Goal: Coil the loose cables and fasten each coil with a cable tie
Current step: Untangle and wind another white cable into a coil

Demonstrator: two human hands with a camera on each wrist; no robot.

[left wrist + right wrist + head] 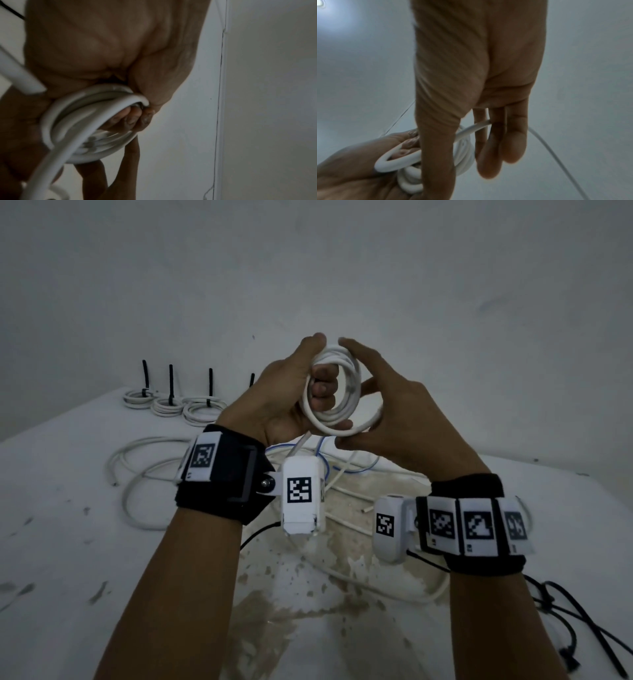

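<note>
Hands are both up in the air above the table, working one white coil between them. Left hand has its fingers curled through the middle of the loops and its thumb over the top, so it's properly gripping the coil; the left wrist view shows the same, fingertips tucked inside the ring. Right hand is on the other side with fingers mostly straight, cupping the outer rim, and in the right wrist view a strand of the cable passes between those fingers. A tail of the same cable drops from the coil toward the table. Far edge of the table meets the wall, and right along it sit three finished coils, each with a black cable tie sticking straight up; a fourth tie pokes out from behind the left hand. Loose white cables sprawl mid-table, plus a blue one. Near side of the table looks stained and scuffed but open. Only markings are black-and-white square codes on the wrist bands; no readable text.
</note>
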